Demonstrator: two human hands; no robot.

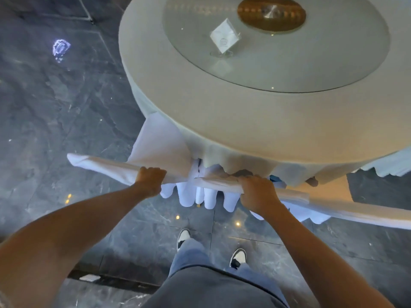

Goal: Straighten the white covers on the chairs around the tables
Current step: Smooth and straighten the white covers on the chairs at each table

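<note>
White chair cover (106,168) is gripped by curled fingers of left hand (149,181); right hand (258,193) grips another.

The chair covers (191,192) were white, and the cloth on the desk (200,112) was off-white. The floor (55,107) was dark grey, marble-veined. The shoes (238,257) were black and white.

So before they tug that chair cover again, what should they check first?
1. Left hand grips the top edge of the left chair cover: ok.
2. Right hand grips the top edge of the right chair cover: ok.
3. Covers smooth and straight: not ok, folds bunch between the hands.
4. Tablecloth clear of the covers: not ok, its hem drapes onto them.
5. Card stand safely back from the table edge: ok.
6. Chair legs square on the floor: cannot tell, hidden.
</note>
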